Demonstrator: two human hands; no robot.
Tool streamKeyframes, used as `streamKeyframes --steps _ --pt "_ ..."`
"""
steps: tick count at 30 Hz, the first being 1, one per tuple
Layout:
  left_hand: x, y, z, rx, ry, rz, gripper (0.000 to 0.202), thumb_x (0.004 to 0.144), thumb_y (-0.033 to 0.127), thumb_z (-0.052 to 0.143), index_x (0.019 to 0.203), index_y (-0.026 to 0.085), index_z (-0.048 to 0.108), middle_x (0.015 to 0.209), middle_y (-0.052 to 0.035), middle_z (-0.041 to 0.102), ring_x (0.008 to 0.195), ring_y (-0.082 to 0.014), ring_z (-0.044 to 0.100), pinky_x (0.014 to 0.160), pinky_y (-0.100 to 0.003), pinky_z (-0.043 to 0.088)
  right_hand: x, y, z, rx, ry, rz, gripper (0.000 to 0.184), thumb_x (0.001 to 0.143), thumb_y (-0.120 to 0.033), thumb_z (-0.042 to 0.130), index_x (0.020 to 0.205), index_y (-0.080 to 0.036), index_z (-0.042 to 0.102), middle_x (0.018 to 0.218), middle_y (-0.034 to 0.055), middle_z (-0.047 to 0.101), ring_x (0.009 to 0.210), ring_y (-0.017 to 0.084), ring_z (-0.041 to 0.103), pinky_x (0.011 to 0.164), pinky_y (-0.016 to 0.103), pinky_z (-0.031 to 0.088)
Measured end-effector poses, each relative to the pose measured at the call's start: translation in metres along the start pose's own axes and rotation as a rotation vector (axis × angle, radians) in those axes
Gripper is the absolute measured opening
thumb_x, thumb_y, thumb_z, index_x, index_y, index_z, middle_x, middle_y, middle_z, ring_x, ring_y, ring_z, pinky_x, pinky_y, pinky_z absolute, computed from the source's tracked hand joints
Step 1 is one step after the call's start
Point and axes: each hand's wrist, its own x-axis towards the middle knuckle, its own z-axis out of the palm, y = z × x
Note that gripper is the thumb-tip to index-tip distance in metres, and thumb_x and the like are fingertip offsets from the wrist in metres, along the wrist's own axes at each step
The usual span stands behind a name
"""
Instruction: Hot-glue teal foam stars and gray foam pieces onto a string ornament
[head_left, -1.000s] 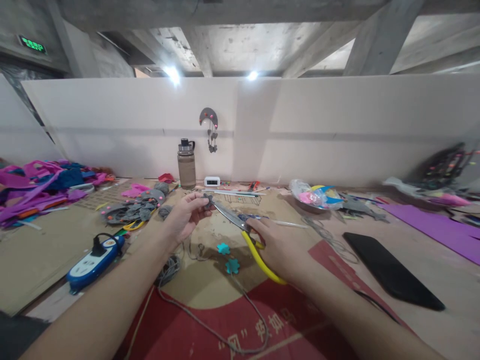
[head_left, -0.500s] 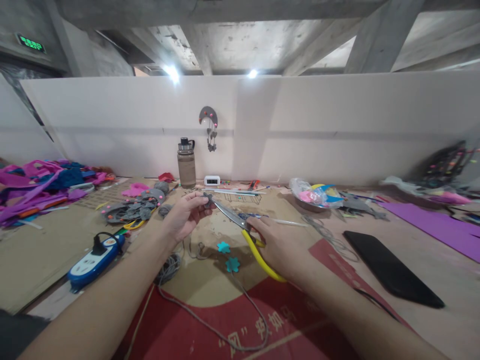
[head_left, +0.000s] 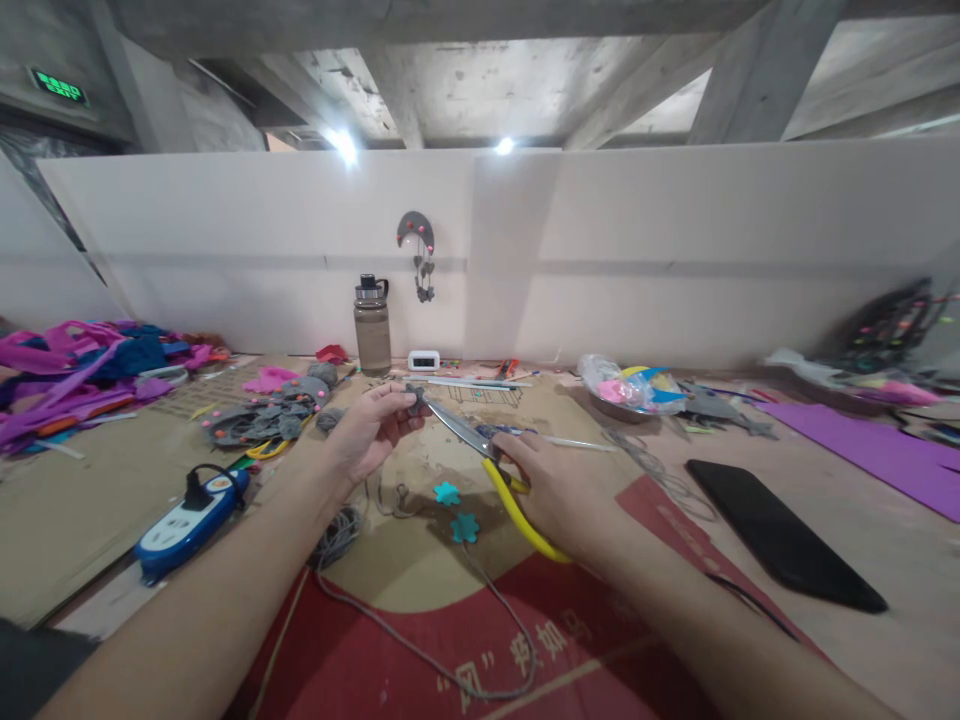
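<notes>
My left hand [head_left: 369,430] pinches a small grey felt piece [head_left: 415,397] above the table. My right hand [head_left: 559,492] grips yellow-handled scissors [head_left: 487,462], whose steel blades reach up-left and meet the grey piece. Two teal felt flowers [head_left: 455,510] lie on the cardboard under the scissors. A grey cord [head_left: 420,650] trails from a small coil [head_left: 337,535] across the red printed cardboard [head_left: 480,650] towards me.
A blue-and-white power strip [head_left: 187,520] lies at left, grey felt cut-outs [head_left: 262,418] and pink and blue felt scraps [head_left: 75,375] behind it. A water bottle [head_left: 373,328] stands by the white partition. A black flat pad [head_left: 780,535] lies right, a purple sheet [head_left: 877,450] beyond.
</notes>
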Motion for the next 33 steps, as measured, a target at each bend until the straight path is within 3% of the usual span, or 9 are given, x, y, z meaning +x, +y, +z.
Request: streamKeyframes --steps 24,33 --pt "-0.0001 0.0003 -0.0028 -0.031 -0.047 -0.007 0.007 0.068 0.008 0.063 0.069 0.013 0.059 0.071 -0.0034 0.067 0.066 -0.0122 0.064 0.061 -0.021 0.051 -0.0003 -0.0049 -0.0029 0.027 -0.011 0.016 0.029 0.082 -0.015 0.045 0.109 -0.019 0.054 0.096 0.0089 0.061 0.085 0.020 0.057 0.071 0.027 0.041" --pt "0.0021 -0.0019 -0.0051 -0.095 -0.055 -0.046 0.005 0.069 0.007 0.061 0.072 0.010 0.063 0.071 -0.0050 0.066 0.065 -0.0125 0.063 0.061 -0.022 0.052 -0.0021 -0.0064 -0.0023 0.097 -0.001 0.013 0.035 0.076 -0.010 0.044 0.108 -0.020 0.056 0.096 0.0089 0.063 0.086 0.021 0.058 0.073 0.029 0.042"
